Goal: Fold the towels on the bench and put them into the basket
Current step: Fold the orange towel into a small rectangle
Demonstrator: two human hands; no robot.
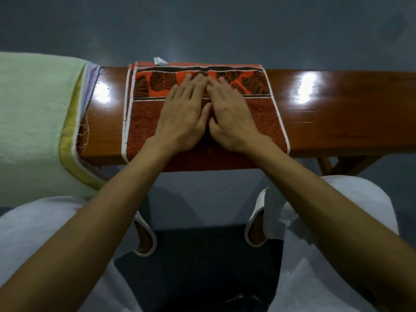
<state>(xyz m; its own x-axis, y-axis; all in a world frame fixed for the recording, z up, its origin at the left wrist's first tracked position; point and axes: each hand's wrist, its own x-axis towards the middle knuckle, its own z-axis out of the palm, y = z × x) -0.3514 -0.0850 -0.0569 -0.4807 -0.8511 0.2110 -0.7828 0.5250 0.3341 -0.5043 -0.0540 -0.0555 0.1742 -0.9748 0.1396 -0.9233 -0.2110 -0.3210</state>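
Left hand [183, 121] and right hand [231, 122] lie flat, fingers extended, side by side atop the apparently folded orange towel [258, 122]; nothing gripped.

- Long glossy reddish-brown wooden bench [342, 118] runs left to right across my head view.
- Two bright white glare patches on its varnished top: one towards the left [102, 91], one towards the right [304, 90].
- Slanted wooden braces [337, 165] show under the bench's right part.
- Smooth grey-blue floor [225, 25] fills the frame beyond the bench and shows again below its near edge.
- Faint pale sheen [173, 52] on the floor just behind the bench.
- Darker smudge [396, 30] on the floor, top right; too blurred for me to identify.
- Dark rectangular area [198, 262] on the floor, lower centre; I can't tell whether it is a mat or shadow.
- Overall light is dim, corners darker.
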